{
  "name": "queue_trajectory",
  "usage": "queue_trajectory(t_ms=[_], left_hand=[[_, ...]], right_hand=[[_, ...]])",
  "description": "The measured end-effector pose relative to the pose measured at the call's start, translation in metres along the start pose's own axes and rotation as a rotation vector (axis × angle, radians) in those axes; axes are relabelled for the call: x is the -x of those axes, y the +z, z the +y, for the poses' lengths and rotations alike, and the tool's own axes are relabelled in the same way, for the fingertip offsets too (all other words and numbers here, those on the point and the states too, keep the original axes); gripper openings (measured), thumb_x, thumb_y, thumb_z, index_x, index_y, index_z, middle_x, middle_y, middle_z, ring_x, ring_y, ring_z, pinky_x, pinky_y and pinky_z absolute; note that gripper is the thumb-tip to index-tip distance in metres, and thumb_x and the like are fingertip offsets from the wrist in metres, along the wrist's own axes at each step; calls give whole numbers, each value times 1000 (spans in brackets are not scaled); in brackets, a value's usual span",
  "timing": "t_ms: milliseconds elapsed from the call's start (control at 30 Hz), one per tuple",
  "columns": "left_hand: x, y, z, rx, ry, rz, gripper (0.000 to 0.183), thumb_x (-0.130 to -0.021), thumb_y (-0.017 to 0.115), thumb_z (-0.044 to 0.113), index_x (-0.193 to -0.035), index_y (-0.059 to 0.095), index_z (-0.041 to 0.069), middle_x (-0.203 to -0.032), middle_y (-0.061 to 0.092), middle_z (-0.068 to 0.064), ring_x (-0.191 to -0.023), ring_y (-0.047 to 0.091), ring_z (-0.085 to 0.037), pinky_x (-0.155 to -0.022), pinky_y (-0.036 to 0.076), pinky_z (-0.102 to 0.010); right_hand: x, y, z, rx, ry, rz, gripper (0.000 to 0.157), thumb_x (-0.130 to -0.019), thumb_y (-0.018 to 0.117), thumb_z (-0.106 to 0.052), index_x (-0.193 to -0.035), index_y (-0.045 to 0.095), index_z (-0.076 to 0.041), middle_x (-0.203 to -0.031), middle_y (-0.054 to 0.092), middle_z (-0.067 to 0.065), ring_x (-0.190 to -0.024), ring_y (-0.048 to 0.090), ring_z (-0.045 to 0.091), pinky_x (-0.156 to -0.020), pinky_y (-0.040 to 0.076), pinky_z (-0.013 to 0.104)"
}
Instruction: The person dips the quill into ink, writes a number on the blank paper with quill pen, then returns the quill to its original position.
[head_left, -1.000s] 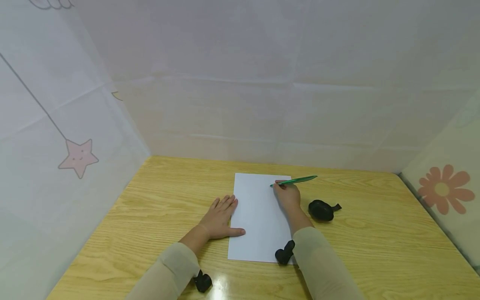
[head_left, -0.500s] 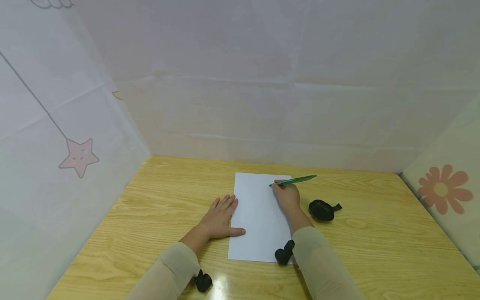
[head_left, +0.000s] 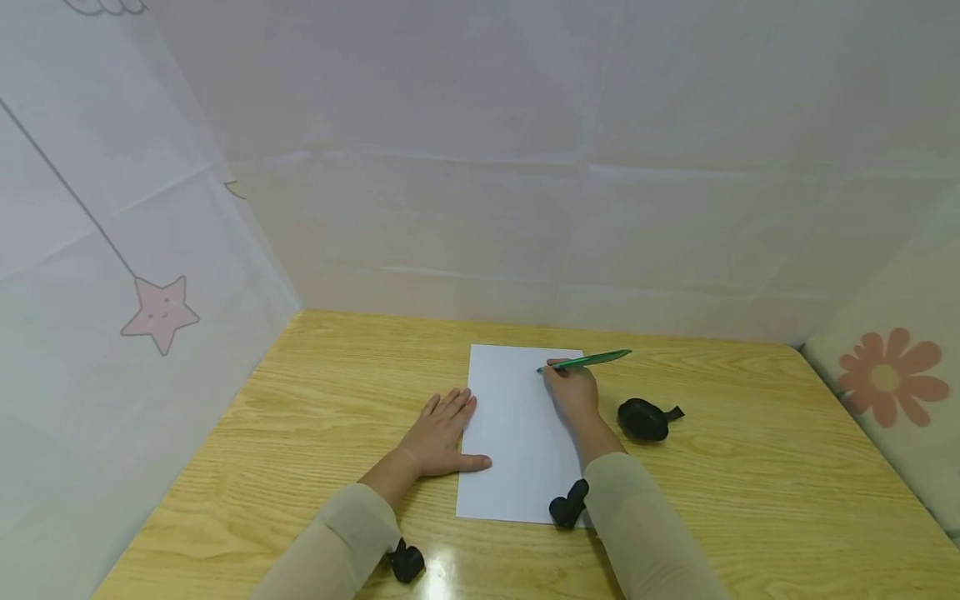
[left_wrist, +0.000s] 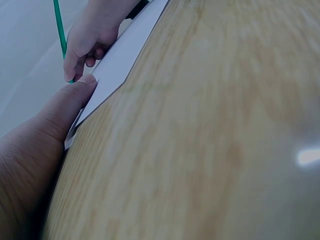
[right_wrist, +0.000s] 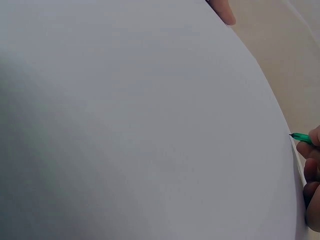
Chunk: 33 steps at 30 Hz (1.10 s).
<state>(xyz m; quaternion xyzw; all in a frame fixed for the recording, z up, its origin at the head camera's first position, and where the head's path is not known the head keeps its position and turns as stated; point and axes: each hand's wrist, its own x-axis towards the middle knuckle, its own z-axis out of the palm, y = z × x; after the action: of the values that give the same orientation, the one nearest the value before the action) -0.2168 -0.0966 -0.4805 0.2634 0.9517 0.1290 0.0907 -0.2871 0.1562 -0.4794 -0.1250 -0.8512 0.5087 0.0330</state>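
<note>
A white sheet of paper (head_left: 517,433) lies upright on the wooden table in the head view. My left hand (head_left: 438,437) rests flat at its left edge, fingers spread, with thumb and fingertips on the sheet. Near the sheet's upper right, my right hand (head_left: 573,393) pinches a green pen (head_left: 600,358), whose dark tip points left at the paper. In the right wrist view the pen (right_wrist: 301,138) shows only its tip end, right at the paper's surface. The left wrist view has the left thumb (left_wrist: 70,102) at the paper's edge, the right hand (left_wrist: 95,37) beyond it.
A black oval object with a short tab (head_left: 643,420) sits on the table (head_left: 750,467) right of the right hand. Small black devices (head_left: 567,505) hang at both sleeves. A pale cloth wall (head_left: 450,225) with printed figures closes off the table's back and sides.
The right hand and pen have slid very slightly left across the upper part of the paper. The left hand stays where it was on the sheet's edge.
</note>
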Motion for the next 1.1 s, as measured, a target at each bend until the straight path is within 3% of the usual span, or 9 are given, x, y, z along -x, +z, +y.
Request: queue_trajectory(t_ms=[1100], left_hand=[[-2,3,-1,-11,-6,-3,106,-84,53,75,-158,16,8,-166,12,-7,-155,7,-23,-125,4,-49]], right_hand=[[0,2,2,-15,3,-49,31,-94,60,-27,-116,70,-9,-122,68,15,-123,58,32,-105,47,46]])
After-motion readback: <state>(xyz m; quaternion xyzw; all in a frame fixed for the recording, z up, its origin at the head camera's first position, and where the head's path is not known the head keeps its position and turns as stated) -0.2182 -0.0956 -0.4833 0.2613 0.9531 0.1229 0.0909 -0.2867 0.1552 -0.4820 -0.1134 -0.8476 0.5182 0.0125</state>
